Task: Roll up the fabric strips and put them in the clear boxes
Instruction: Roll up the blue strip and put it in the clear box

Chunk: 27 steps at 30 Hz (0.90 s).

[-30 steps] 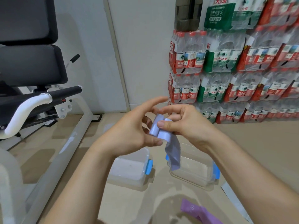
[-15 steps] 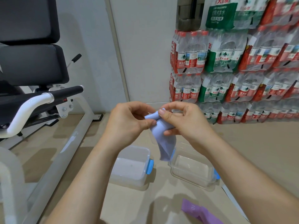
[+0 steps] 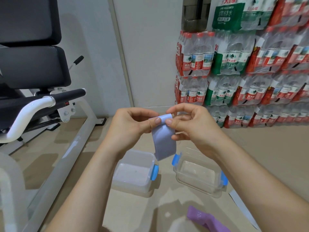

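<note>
Hands both clamp the blue strip: left hand and right hand pinch its rolled top, tail hanging above the gap between left box and right box on the floor. Purple strip lies nearer the person.

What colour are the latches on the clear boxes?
Blue latches on both clear boxes, head view.
</note>
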### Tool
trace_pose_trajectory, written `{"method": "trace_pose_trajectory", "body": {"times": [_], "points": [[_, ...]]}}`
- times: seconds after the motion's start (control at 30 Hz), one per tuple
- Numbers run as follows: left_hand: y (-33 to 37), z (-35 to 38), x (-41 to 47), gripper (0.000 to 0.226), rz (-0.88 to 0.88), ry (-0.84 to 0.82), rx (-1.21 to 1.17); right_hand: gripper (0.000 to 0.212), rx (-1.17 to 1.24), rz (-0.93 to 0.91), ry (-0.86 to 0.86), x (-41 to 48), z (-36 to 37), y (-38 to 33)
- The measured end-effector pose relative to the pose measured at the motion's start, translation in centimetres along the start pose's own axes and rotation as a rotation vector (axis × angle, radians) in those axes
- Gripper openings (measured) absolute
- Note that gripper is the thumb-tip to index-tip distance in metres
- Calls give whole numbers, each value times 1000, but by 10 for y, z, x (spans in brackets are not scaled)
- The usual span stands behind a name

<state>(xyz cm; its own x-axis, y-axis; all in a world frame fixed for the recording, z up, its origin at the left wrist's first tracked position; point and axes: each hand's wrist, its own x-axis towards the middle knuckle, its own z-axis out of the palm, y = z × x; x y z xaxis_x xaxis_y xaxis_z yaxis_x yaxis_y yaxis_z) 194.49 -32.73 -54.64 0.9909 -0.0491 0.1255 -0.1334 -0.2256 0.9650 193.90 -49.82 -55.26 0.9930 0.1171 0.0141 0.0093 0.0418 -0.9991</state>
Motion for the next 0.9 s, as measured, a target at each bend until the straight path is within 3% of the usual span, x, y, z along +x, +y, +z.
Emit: {"method": "trace_pose_trajectory", "body": {"times": [0.2,0.43,0.7,0.9], "points": [[2,0,0,12,24,10,30,15,-90,1,-84,-1,-1,0],[2,3,-1,17,50,29,53,16,-128,-2,15,0,0,0],[3,3,-1,22,72,26,42,9,-115,-7,-64,-1,-3,-4],[4,4,-5,26,11,-112,-63,13,-112,-84,-14,1,-6,-3]]}}
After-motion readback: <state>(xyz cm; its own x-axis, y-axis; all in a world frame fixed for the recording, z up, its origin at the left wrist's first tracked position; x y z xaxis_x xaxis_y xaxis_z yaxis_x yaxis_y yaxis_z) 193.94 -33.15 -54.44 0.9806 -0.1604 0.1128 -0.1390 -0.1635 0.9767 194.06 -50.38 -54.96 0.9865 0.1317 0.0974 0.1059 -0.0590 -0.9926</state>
